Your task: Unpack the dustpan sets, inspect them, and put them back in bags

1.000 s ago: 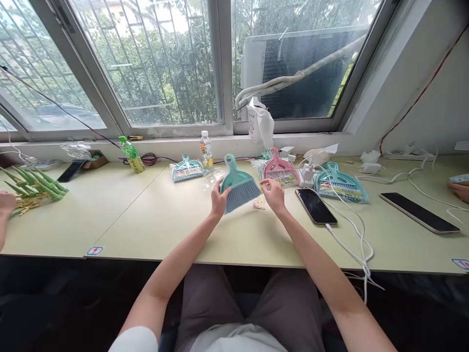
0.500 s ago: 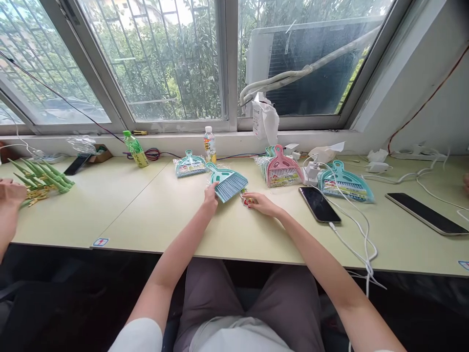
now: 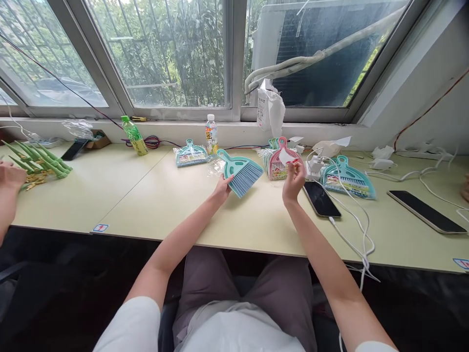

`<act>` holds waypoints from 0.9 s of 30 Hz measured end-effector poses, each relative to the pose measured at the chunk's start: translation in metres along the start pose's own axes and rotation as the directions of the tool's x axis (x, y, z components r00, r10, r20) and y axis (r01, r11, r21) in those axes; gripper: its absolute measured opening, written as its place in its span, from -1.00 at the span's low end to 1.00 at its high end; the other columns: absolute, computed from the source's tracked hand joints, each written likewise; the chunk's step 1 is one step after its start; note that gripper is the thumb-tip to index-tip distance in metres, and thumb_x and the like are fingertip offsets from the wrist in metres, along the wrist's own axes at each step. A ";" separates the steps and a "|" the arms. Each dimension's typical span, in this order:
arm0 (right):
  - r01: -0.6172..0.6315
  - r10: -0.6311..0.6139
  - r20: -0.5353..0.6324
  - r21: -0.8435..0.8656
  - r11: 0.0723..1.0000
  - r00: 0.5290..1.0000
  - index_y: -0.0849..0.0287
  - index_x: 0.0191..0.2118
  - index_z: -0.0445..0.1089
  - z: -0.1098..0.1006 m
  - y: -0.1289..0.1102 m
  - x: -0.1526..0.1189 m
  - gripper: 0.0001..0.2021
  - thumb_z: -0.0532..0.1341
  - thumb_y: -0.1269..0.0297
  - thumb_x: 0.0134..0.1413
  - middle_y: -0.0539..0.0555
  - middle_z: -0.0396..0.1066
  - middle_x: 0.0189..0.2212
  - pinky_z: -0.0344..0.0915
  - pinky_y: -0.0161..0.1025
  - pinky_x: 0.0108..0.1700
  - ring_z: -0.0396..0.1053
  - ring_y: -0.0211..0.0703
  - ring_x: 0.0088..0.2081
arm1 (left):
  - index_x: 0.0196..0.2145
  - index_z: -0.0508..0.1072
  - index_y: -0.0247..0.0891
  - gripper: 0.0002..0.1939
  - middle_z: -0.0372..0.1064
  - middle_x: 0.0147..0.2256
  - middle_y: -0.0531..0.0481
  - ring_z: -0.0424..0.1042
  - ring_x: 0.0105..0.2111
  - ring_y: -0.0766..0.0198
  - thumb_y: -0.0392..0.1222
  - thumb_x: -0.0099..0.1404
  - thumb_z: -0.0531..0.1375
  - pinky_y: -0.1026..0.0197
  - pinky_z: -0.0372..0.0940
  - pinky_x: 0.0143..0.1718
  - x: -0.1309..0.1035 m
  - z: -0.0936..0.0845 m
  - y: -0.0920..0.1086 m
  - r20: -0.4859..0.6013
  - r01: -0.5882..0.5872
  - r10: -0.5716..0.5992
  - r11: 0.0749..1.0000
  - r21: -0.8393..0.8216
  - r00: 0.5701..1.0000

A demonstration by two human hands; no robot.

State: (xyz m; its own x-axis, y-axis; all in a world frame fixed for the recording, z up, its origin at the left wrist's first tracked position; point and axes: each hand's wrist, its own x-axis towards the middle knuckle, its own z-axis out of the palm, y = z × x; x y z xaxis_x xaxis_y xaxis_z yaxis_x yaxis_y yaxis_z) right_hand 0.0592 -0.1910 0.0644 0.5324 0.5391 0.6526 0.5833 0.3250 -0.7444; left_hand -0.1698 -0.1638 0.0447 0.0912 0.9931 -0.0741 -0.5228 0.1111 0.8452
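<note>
My left hand point(image 3: 223, 188) grips the lower left edge of a teal dustpan and brush set point(image 3: 240, 173), which is tilted above the table. My right hand point(image 3: 294, 180) is raised, its fingers pinched on a small white card point(image 3: 287, 156). Behind that card stands a pink dustpan set point(image 3: 276, 168) in clear wrap. Another teal set point(image 3: 191, 154) lies wrapped at the back, left of the held one. A larger wrapped teal set point(image 3: 346, 180) rests to the right.
A phone point(image 3: 321, 199) with a white cable lies right of my right hand, a tablet point(image 3: 425, 211) farther right. Bottles point(image 3: 211, 134) point(image 3: 134, 136) stand at the back. At far left, another person's hand point(image 3: 10, 178) is by green plant stalks point(image 3: 47, 161).
My right hand has risen from the table with the card, whose pale side now shows. My left hand has moved the teal set slightly right. The camera view has tilted down a little.
</note>
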 end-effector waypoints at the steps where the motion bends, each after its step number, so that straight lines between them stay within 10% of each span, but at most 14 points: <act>1: 0.054 -0.052 0.048 -0.047 0.997 0.997 0.21 0.01 0.38 0.002 -0.004 -0.006 -0.36 -0.19 -0.20 0.29 0.31 0.40 -0.04 0.25 0.06 0.04 0.34 0.12 0.03 | -0.14 0.40 -0.16 -0.69 0.46 -0.20 0.00 0.49 -0.20 0.27 -0.26 0.16 0.33 0.16 0.43 -0.10 -0.002 0.003 -0.002 0.025 0.007 -0.007 1.000 0.004 1.000; 4: 0.248 -0.176 0.362 -0.165 0.955 0.916 0.08 0.06 0.40 0.016 -0.018 -0.032 -0.41 -0.19 -0.15 0.32 0.22 0.27 0.18 0.03 0.18 0.23 0.09 0.12 0.27 | -0.13 0.43 -0.16 -0.73 0.48 -0.17 -0.02 0.50 -0.15 0.22 -0.20 0.19 0.31 0.15 0.44 -0.09 -0.007 0.010 -0.005 0.097 0.013 -0.014 1.000 0.006 0.995; 6: 0.341 -0.172 0.602 -0.179 0.923 0.780 0.03 0.20 0.30 0.027 -0.025 -0.050 -0.43 -0.20 -0.11 0.34 0.16 0.08 0.32 -0.21 0.25 0.32 -0.11 0.08 0.37 | -0.14 0.43 -0.18 -0.72 0.49 -0.17 -0.02 0.51 -0.18 0.22 -0.16 0.19 0.32 0.16 0.44 -0.11 -0.009 0.011 -0.004 0.140 0.009 -0.009 1.000 0.001 0.990; 11: 0.324 -0.043 0.807 -0.187 0.927 0.589 0.14 0.43 -0.29 0.042 -0.025 -0.072 -0.29 -0.28 -0.15 0.31 0.17 -0.40 0.43 -0.60 0.39 0.29 -0.49 0.05 0.43 | -0.14 0.37 -0.23 -0.58 0.48 -0.21 0.02 0.49 -0.29 0.33 -0.23 0.06 0.40 0.25 0.42 -0.16 -0.009 0.009 0.000 0.142 -0.049 0.049 0.999 -0.002 0.989; 22: -0.160 0.107 0.814 -0.017 0.987 0.571 0.07 0.44 -0.41 0.051 -0.022 -0.076 -0.13 -0.37 -0.36 0.16 0.10 -0.52 0.43 -0.53 0.36 0.31 -0.64 0.02 0.42 | -0.07 0.25 -0.17 -0.24 0.47 -0.24 0.07 0.48 -0.21 0.25 -0.42 -0.24 0.43 0.18 0.34 -0.08 -0.013 0.013 -0.008 0.156 -0.167 0.153 0.983 0.080 0.976; 27: -0.161 0.031 0.713 0.115 0.980 0.701 0.07 0.41 -0.13 0.047 -0.015 -0.074 -0.14 -0.16 -0.38 0.15 0.12 -0.32 0.43 -0.46 0.15 0.38 -0.45 0.01 0.43 | -0.10 0.30 -0.17 -0.30 0.44 -0.24 0.08 0.47 -0.17 0.20 -0.46 -0.25 0.37 0.15 0.35 -0.10 -0.007 0.006 -0.010 0.076 -0.126 0.118 0.986 0.110 0.990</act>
State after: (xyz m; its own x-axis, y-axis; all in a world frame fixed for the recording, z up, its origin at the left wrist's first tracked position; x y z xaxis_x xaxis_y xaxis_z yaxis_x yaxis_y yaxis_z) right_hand -0.0180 -0.1988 0.0205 -0.0459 0.9417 0.3332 0.4158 0.3213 -0.8508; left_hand -0.1604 -0.1721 0.0393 0.0931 0.9934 0.0671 -0.4338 -0.0202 0.9008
